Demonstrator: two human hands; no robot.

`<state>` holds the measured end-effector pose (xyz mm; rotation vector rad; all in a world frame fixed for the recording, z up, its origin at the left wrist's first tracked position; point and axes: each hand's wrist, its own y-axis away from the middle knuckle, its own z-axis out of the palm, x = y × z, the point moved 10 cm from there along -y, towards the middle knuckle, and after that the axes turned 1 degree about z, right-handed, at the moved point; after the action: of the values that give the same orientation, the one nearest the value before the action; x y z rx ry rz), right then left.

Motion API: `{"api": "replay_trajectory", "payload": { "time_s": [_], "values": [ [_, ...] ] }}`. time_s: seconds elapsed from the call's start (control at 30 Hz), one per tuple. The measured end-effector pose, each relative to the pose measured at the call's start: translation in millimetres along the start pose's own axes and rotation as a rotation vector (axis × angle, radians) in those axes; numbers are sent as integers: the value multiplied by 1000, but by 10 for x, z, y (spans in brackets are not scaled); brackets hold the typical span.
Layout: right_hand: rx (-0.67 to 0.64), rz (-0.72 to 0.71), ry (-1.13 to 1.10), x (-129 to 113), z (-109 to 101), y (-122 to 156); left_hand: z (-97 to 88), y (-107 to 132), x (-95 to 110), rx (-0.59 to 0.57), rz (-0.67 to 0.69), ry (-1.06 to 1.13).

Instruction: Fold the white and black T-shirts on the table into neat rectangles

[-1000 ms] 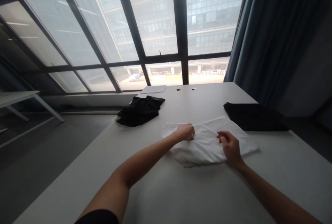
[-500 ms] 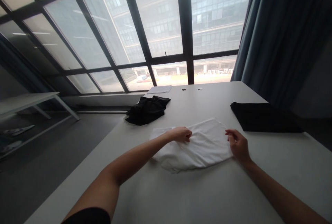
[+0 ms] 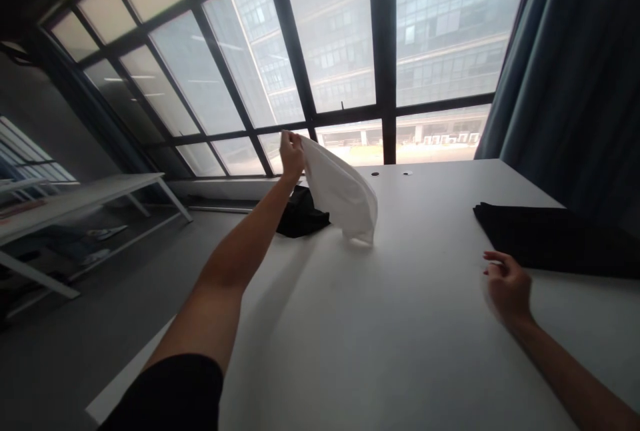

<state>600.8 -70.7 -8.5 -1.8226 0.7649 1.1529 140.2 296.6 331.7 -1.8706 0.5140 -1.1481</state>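
My left hand [image 3: 292,154] is raised above the far left of the table and closed on one end of a white cloth [image 3: 340,194]. The cloth hangs and billows down to the right, its lower end close to the tabletop. Behind it lies a crumpled black cloth [image 3: 303,216], partly covered from view. Over the right side of the table, my right hand [image 3: 509,288] holds nothing, with its fingers loosely bent and apart. Nearest to that hand is a flat black cloth [image 3: 555,238] at the table's right edge.
The white table [image 3: 390,338] fills the foreground, with two small round cable holes near its far edge. Another white table [image 3: 100,198] stands to the left. Large windows [image 3: 340,38] are ahead, and a dark blue curtain [image 3: 555,71] hangs at the right.
My left hand has lifted the white cloth off the table and carried it up and to the far left. My right hand has come away from the cloth. The view has shifted left.
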Motion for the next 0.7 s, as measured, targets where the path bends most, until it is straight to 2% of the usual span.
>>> {"api": "replay_trajectory", "payload": {
  "time_s": [0.07, 0.13, 0.2, 0.27, 0.33, 0.37, 0.43, 0.5, 0.6, 0.7],
  "values": [
    [-45, -19, 25, -35, 68, 22, -282, -277, -237, 124, -60, -17],
    [-79, -49, 47, -66, 122, 27, -445, -326, -482, 132, -142, -96],
    [-101, -75, 62, -76, 162, 20, -532, -161, -713, 97, -218, -210],
    [-114, -95, 65, -73, 189, 13, -523, 151, -901, 36, -250, -312],
    [-118, -107, 65, -71, 201, 13, -365, 543, -1082, -100, -255, -395],
    [-119, -110, 65, -72, 203, 16, -241, 759, -1179, -192, -258, -429],
    [-121, -110, 66, -74, 201, 25, 62, 1231, -1417, -448, -293, -542],
    [-124, -104, 66, -67, 197, 27, 243, 1644, -1624, -593, -344, -604],
    [-133, -104, 68, -36, 211, 9, 364, 2041, -1798, -695, -366, -675],
    [-154, -121, 70, -16, 270, -3, 404, 2200, -1800, -710, -336, -722]
  ]
}}
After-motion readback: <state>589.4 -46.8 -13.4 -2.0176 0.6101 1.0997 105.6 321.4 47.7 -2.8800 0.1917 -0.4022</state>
